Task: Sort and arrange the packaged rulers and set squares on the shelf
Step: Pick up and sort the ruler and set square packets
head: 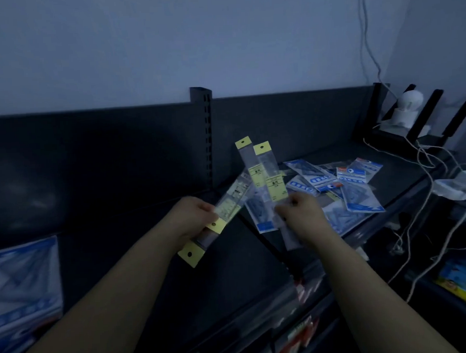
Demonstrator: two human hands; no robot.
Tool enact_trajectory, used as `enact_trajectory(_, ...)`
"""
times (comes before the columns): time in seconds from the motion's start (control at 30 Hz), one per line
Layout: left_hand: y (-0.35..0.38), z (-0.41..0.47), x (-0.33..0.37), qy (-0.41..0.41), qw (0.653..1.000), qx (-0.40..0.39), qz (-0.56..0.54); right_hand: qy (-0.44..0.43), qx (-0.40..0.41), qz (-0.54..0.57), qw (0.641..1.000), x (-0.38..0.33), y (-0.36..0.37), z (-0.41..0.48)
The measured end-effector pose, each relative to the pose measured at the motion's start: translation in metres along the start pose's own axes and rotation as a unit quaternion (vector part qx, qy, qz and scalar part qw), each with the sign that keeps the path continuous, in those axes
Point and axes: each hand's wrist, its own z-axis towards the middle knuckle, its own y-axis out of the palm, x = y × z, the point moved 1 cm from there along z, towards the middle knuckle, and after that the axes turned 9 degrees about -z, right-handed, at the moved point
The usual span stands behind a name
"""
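My left hand (pixel 193 219) grips two packaged rulers (pixel 229 203) with yellow header cards; their headers point down and left toward me. Two more yellow-labelled ruler packs (pixel 264 172) stand nearly upright, fanned apart, pinched at their lower part by my right hand (pixel 301 217). Both hands hover above the dark shelf (pixel 230 257). Behind my right hand lies a loose heap of blue-and-white set square packs (pixel 354 189) on the shelf's right section.
A stack of blue set square packs (pixel 21 284) lies at the far left. White cables (pixel 425 163), a white camera (pixel 409 107) and a power strip (pixel 459 186) crowd the right end. A slotted upright post (pixel 206 134) divides the back panel. Lower shelves hold coloured packs (pixel 299 332).
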Motion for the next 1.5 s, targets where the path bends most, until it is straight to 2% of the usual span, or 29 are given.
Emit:
enact_trajectory(0.17,-0.048,-0.053,-0.023,-0.014,0.997,0.029,-0.074,-0.027,-0.020,0.015,0.999,-0.043,0.030,-0.045)
enact_trajectory(0.33,-0.106,-0.115,-0.047,-0.010,0.989,0.081,-0.123,-0.064,-0.075,0.028,0.995,-0.093,0.071,-0.098)
enact_trajectory(0.57,-0.188,-0.191,-0.087,0.016,0.973,0.203,-0.105,-0.104,-0.163,0.073,0.978,-0.156,0.145,-0.162)
enact_trajectory(0.7,-0.229,-0.232,-0.105,0.023,0.952,0.283,-0.119,-0.167,-0.219,0.070,0.959,-0.197,0.180,-0.194)
enact_trajectory(0.93,-0.293,-0.314,-0.137,0.011,0.887,0.426,-0.180,-0.252,-0.329,0.081,0.907,-0.268,0.257,-0.252)
enact_trajectory(1.2,-0.374,-0.412,-0.195,-0.021,0.823,0.554,-0.123,-0.292,-0.407,0.096,0.860,-0.334,0.344,-0.350)
enact_trajectory(1.37,-0.446,-0.467,-0.226,-0.030,0.785,0.617,-0.045,-0.280,-0.436,0.106,0.849,-0.389,0.398,-0.416)
enact_trajectory(1.5,-0.511,-0.505,-0.247,-0.054,0.776,0.627,0.026,-0.267,-0.440,0.105,0.851,-0.430,0.441,-0.464)
